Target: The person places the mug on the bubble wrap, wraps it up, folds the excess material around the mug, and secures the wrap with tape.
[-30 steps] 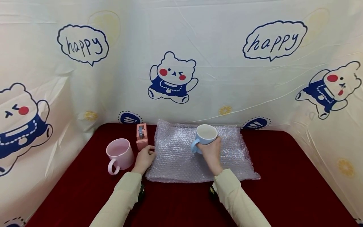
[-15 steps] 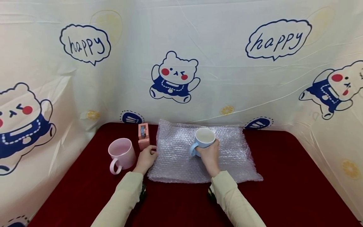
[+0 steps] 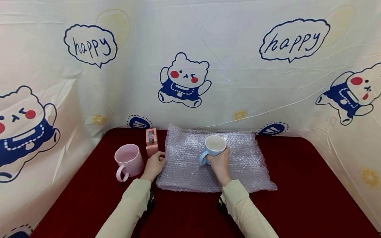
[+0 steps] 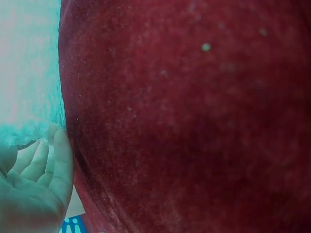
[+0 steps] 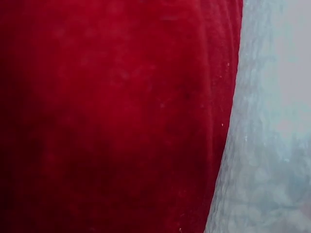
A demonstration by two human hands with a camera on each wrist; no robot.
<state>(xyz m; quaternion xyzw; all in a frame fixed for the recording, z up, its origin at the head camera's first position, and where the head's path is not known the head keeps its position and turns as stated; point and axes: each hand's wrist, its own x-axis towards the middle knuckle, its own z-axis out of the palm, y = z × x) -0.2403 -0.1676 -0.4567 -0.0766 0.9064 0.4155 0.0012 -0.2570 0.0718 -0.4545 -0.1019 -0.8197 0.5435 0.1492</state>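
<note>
In the head view my right hand (image 3: pixel 220 163) grips a light blue mug (image 3: pixel 213 149) from its near right side. The mug stands upright over the middle of a sheet of bubble wrap (image 3: pixel 190 178), its mouth up and its handle pointing left toward me. My left hand (image 3: pixel 154 166) is at the left edge of the sheet. The left wrist view shows its loosely extended fingers (image 4: pixel 60 160) with their tips right at the edge of the bubble wrap (image 4: pixel 29 73). The right wrist view has only bubble wrap (image 5: pixel 272 116) and red cloth, with the right hand out of sight.
Left of my left hand stands a pink mug (image 3: pixel 129 162), its handle toward me. A pink tape dispenser (image 3: pixel 151 142) with a blue roll sits behind that hand. Dark red cloth (image 3: pixel 297 185) covers the table, and a printed white curtain (image 3: pixel 238 82) surrounds its back and sides.
The blue mug and my right hand have come slightly lower and nearer to me over the bubble wrap. My left hand stays at the sheet's left edge. The head view has shifted slightly.
</note>
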